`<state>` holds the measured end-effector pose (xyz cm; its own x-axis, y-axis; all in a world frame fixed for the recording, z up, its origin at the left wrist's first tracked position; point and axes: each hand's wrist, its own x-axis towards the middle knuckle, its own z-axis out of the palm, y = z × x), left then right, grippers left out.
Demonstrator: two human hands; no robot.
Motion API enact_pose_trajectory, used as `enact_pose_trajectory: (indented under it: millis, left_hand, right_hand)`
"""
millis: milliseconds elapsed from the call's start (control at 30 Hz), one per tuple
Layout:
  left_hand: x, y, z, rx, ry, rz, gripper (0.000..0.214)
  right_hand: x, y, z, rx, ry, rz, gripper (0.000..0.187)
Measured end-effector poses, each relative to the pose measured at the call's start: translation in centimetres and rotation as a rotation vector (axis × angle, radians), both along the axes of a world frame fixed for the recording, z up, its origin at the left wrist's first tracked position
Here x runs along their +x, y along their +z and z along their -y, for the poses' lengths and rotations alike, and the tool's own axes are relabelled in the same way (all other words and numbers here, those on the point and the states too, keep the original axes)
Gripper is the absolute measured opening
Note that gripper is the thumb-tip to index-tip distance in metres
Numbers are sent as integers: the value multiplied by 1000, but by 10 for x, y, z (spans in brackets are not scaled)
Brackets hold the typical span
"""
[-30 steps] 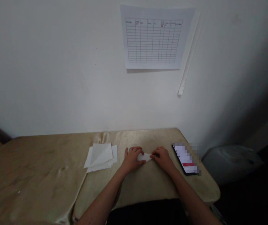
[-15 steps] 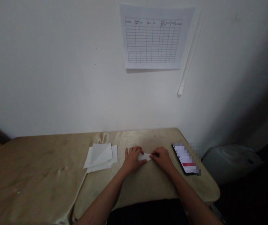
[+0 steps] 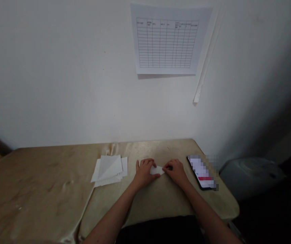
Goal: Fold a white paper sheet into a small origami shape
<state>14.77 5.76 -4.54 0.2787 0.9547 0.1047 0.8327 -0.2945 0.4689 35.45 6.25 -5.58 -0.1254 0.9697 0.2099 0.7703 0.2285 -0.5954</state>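
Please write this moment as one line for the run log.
left hand: on small paper | right hand: pinching its right end | beside left hand: paper stack | beside right hand: phone

White, plain white, on the small piece of paper (image 3: 156, 170) I've got here! White again on my paper stack (image 3: 109, 168), with faint grey lines running across. Beneath it all, a golden-tan tablecloth (image 3: 46, 193), satiny, smudged with darker brown. My phone (image 3: 206, 184) flashes a pale lilac-white screen, black edge, one bold red bar! Up on the greyish-white wall (image 3: 59, 84), a white printed table sheet (image 3: 167, 44) sports a dark grid under tiny dark lettering, and below me, solid black clothing (image 3: 160, 230).
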Motion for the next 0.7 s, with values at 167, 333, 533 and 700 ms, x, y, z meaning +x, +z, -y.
enact_pose_trajectory:
  millis: [167,333,533,700]
  left_hand:
    - [0,1,1,-14,1,-14,42]
    - [1,1,1,-20,9,-16,42]
    - [1,3,0,-37,8,-20,42]
    - [1,3,0,-28,6,-18,41]
  right_hand:
    - [-1,0,1,1,-10,-10,7]
    - [-1,-2,0,4,-21,-15,8]
    - [-3,-2,1,9,-46,7,9]
    - [-4,2,2,-2,-41,23,9]
